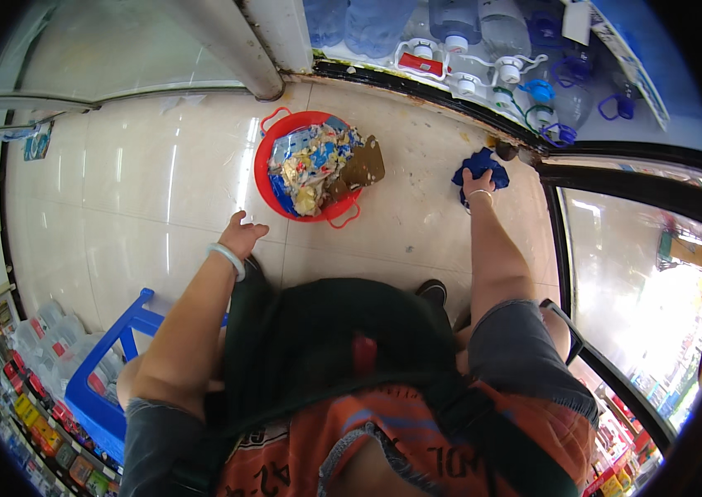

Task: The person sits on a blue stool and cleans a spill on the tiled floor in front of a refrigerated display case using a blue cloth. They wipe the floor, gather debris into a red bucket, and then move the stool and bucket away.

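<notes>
My right hand (479,182) grips a dark blue cloth (480,163) at the floor, close to the base of the fridge's door frame. Held over the floor with its fingers apart, my left hand (243,237) has nothing in it and wears a pale bangle (227,259) at the wrist. Between the two hands and farther out stands a red plastic basin (264,186) with two loop handles. Scraps of paper and wrapping (314,163) fill it, and a brown piece of cardboard (363,163) sticks out over its right rim.
Large water bottles (506,31) crowd the fridge's bottom shelf, above a dirty sill (413,93). The open glass door (630,248) is at right. A blue plastic stool (93,397) and clear plastic containers (56,338) stand at left. A round metal post (227,50) rises beyond the basin.
</notes>
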Action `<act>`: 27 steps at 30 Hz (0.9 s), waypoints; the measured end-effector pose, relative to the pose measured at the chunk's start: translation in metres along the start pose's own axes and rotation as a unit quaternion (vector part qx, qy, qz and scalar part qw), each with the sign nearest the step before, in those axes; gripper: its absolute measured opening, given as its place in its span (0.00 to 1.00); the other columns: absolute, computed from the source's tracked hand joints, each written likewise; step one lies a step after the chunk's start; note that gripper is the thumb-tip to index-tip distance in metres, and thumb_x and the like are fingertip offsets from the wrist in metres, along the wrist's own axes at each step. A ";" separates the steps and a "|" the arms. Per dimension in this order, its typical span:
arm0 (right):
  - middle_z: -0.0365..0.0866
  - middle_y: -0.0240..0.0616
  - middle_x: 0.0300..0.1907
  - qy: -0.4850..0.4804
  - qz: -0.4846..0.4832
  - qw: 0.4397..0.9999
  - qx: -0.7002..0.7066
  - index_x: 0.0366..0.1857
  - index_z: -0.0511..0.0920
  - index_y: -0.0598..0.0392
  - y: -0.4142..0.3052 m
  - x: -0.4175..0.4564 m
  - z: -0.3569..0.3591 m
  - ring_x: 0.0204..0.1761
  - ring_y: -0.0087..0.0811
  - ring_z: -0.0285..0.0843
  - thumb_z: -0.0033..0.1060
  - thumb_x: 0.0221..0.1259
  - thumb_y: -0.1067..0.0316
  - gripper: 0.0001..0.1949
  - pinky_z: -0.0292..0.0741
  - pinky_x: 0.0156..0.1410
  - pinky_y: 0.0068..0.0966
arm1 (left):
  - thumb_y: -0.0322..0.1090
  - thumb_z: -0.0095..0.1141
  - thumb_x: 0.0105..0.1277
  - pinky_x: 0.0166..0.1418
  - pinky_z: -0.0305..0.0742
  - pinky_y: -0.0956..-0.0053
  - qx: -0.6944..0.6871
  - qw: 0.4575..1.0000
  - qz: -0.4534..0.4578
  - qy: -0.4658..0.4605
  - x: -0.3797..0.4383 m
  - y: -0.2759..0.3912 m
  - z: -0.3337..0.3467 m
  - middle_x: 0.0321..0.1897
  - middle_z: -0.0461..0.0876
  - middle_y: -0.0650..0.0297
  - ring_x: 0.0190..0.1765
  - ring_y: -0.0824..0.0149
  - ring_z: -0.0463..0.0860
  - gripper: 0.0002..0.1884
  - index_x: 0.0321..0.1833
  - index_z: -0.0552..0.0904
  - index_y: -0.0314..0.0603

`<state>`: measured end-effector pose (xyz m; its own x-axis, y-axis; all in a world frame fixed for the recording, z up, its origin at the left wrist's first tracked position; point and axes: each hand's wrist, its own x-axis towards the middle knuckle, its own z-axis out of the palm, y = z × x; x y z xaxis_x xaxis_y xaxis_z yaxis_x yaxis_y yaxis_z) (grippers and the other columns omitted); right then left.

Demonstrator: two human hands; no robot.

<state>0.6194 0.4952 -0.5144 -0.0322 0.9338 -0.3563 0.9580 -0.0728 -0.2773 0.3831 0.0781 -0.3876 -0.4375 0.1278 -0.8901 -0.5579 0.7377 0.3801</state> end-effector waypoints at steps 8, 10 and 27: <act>0.54 0.51 0.62 0.178 -0.220 0.955 -0.088 0.58 0.64 0.45 -0.102 0.026 0.056 0.63 0.54 0.48 0.49 0.46 0.41 0.33 0.50 0.66 0.42 | 0.28 0.49 0.58 0.50 0.72 0.50 -0.308 0.944 -0.042 -0.113 0.052 0.010 0.044 0.49 0.72 0.59 0.47 0.56 0.76 0.26 0.60 0.58 0.48; 0.55 0.46 0.62 0.167 -0.291 0.936 -0.109 0.57 0.65 0.45 -0.125 0.033 0.065 0.64 0.49 0.48 0.46 0.47 0.38 0.33 0.50 0.66 0.41 | 0.26 0.44 0.58 0.49 0.73 0.53 -0.299 0.941 -0.042 -0.152 0.067 0.007 0.041 0.48 0.73 0.56 0.47 0.55 0.76 0.23 0.58 0.60 0.42; 0.69 0.33 0.51 -0.129 -0.661 0.736 -0.073 0.38 0.75 0.40 -0.154 -0.108 0.098 0.55 0.41 0.64 0.57 0.38 0.73 0.18 0.62 0.58 0.34 | 0.21 0.46 0.51 0.51 0.75 0.64 -0.193 0.947 -0.053 -0.253 0.008 0.017 -0.093 0.50 0.73 0.50 0.49 0.55 0.76 0.26 0.57 0.63 0.31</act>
<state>0.4477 0.3715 -0.5209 -0.9982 0.0559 -0.0235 0.0606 0.8952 -0.4414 0.3045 0.0293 -0.3648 -0.0259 0.4398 -0.8977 -0.8388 0.4790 0.2588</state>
